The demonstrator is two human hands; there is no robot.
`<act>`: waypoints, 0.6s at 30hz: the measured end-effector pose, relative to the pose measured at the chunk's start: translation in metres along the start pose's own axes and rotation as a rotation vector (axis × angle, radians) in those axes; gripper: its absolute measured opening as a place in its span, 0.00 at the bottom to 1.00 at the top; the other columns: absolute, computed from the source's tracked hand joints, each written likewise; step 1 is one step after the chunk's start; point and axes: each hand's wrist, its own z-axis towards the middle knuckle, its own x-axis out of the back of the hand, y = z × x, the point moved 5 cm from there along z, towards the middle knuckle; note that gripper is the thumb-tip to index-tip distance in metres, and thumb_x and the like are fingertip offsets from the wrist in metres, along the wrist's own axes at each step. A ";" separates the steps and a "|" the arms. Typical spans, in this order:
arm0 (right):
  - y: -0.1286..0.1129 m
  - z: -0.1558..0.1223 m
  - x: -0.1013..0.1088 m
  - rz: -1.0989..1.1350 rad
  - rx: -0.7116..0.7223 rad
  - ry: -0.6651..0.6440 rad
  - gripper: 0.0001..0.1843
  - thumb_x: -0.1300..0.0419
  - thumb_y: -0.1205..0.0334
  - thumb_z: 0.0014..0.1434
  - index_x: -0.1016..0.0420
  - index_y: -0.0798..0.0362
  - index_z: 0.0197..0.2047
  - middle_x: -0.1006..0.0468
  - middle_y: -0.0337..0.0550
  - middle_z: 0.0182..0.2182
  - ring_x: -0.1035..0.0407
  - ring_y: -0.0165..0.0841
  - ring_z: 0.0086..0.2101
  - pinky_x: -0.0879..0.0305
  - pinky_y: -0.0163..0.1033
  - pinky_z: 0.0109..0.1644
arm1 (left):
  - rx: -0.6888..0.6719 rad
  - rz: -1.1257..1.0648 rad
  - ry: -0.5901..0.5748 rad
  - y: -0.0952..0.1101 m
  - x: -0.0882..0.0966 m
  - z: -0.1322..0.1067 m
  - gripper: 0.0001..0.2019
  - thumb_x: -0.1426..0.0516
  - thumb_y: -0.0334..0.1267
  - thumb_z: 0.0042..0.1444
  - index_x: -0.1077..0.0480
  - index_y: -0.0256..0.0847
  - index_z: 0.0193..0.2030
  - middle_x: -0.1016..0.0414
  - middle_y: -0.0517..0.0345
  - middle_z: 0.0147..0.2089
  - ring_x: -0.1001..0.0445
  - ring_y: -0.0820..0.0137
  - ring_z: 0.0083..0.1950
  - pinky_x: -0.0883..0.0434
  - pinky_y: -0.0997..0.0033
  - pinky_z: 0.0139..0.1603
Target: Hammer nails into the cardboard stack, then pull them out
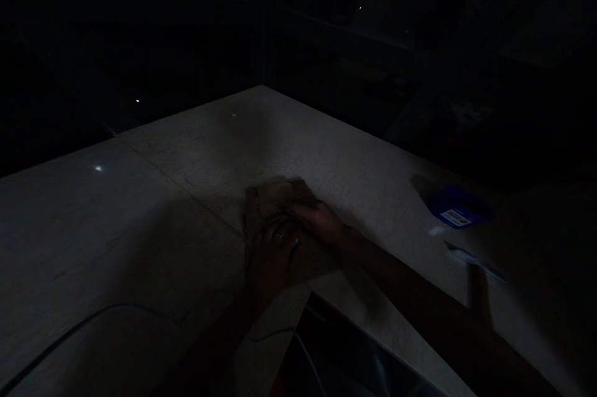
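Observation:
In deep shadow, a brown patterned flat piece [321,263] lies on the pale table; its material cannot be made out. My left hand [275,254], with rings on its fingers, rests on the left part of the piece, fingers spread over it. Just above and to the right, my right hand [319,219] presses on the same piece with its fingertips drawn together. Whatever small thing they may hold is too dark to see. Dark marks [275,215] show on the piece by the fingertips.
A hammer [478,291] with a wooden handle lies at the right, below a blue container [459,207] with a white label. A thin cable [125,305] crosses the lower left. The pale tabletop [298,129] has a seam and a far corner. Darkness surrounds it.

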 end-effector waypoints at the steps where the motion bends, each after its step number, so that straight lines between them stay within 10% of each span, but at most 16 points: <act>1: 0.002 -0.002 0.001 0.012 0.028 -0.005 0.24 0.43 0.72 0.64 0.28 0.47 0.61 0.23 0.45 0.57 0.27 0.37 0.54 0.30 0.43 0.59 | 0.001 -0.003 -0.001 0.000 0.000 0.000 0.16 0.45 0.38 0.63 0.28 0.42 0.57 0.29 0.49 0.62 0.34 0.52 0.60 0.34 0.48 0.56; 18: 0.000 -0.011 0.008 0.112 0.149 0.082 0.16 0.44 0.68 0.66 0.23 0.49 0.55 0.18 0.46 0.48 0.24 0.35 0.49 0.26 0.41 0.53 | 0.009 -0.019 0.008 -0.001 0.000 0.000 0.15 0.46 0.39 0.64 0.27 0.45 0.55 0.29 0.50 0.62 0.34 0.53 0.60 0.35 0.47 0.57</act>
